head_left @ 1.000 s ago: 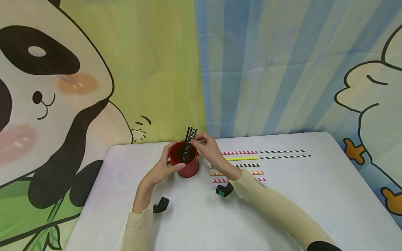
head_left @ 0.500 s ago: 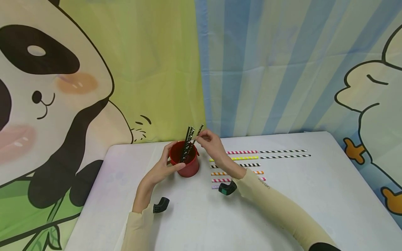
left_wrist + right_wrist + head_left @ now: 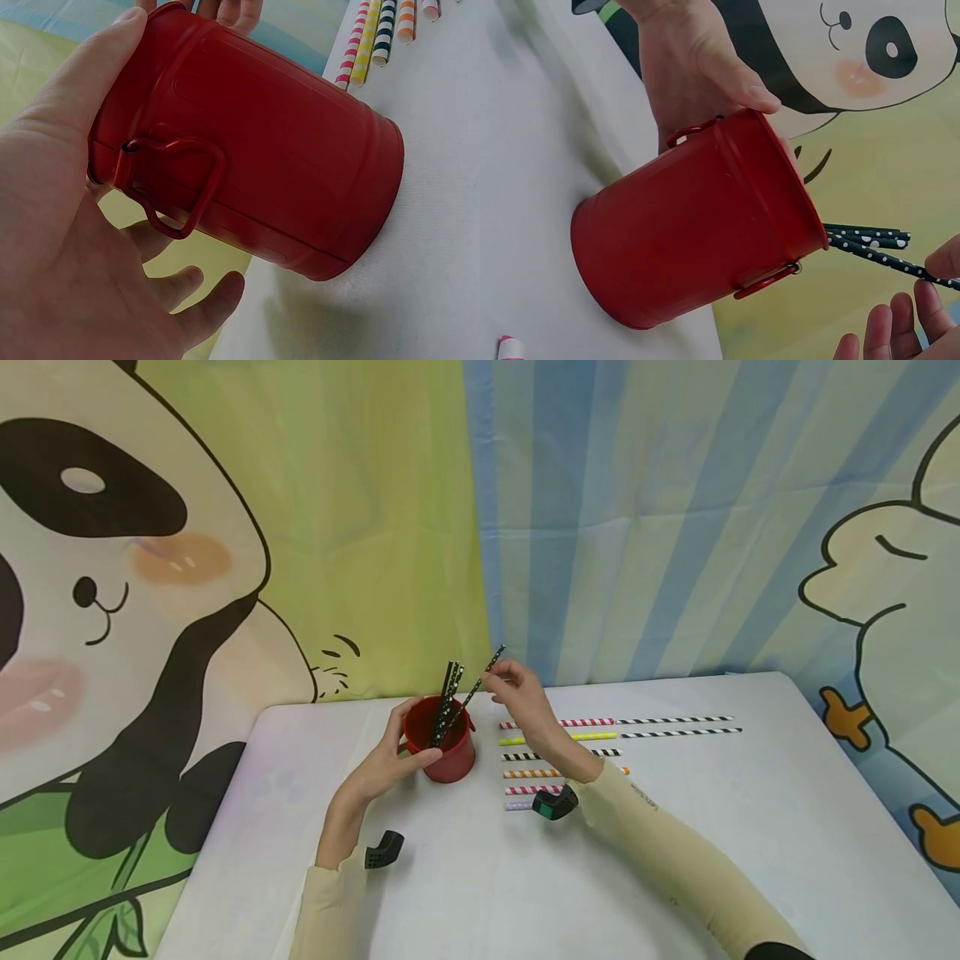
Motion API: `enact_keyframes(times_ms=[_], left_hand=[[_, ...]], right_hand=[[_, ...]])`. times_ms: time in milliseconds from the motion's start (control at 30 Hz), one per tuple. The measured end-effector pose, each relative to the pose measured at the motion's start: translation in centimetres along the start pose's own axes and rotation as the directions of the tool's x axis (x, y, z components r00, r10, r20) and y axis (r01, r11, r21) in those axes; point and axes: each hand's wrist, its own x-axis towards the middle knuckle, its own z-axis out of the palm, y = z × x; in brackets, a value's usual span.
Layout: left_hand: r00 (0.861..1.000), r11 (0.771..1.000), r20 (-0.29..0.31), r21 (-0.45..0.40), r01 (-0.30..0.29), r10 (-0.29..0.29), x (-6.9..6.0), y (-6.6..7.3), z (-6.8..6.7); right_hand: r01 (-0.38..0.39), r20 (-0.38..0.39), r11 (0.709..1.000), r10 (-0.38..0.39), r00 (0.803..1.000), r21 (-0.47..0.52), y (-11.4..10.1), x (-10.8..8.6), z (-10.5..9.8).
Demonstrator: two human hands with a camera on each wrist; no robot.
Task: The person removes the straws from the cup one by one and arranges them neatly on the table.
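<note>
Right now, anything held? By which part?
Left hand: round red metal bucket, by the rim. Right hand: slim black white-dotted straw, near its upper end.

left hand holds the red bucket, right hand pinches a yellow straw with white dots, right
Wrong colour: the right hand pinches a black straw with white dots, as the right wrist view shows. The left hand does hold the red bucket.
</note>
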Motion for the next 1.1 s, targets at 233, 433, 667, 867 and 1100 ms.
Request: enact_keyframes(times_ms=[233, 433, 667, 867, 1100], left_hand=[[1.000, 1.000, -0.001, 0.008, -0.001, 0.001, 0.0, 0.2, 0.0], [1.000, 1.000, -0.004, 0.019, 0.004, -0.003, 0.0, 0.1, -0.1], [1.000, 1.000, 0.002, 0.003, 0.003, -0.003, 0.0, 0.1, 0.0], [1.000, 1.000, 0.006, 0.000, -0.001, 0.001, -0.1, 0.1, 0.0], [1.000, 1.000, 0.009, -0.006, -0.006, 0.006, -0.1, 0.2, 0.0]], right_hand=[[0.011, -0.009, 0.999, -0.011, 1.000, 0.049, -0.4, 0.0, -0.8], [0.004, -0.013, 0.997, -0.003, 1.000, 0.073, -0.7, -0.2, -1.8], [0.000, -0.052, 0.989, 0.008, 0.999, 0.151, -1.0, -0.4, -2.8], [-0.010, -0.072, 0.984, 0.023, 0.997, 0.178, -1.3, -0.6, -3.8], [0.000, -0.095, 0.982, 0.018, 0.995, 0.189, -1.9, -1.2, -5.3]])
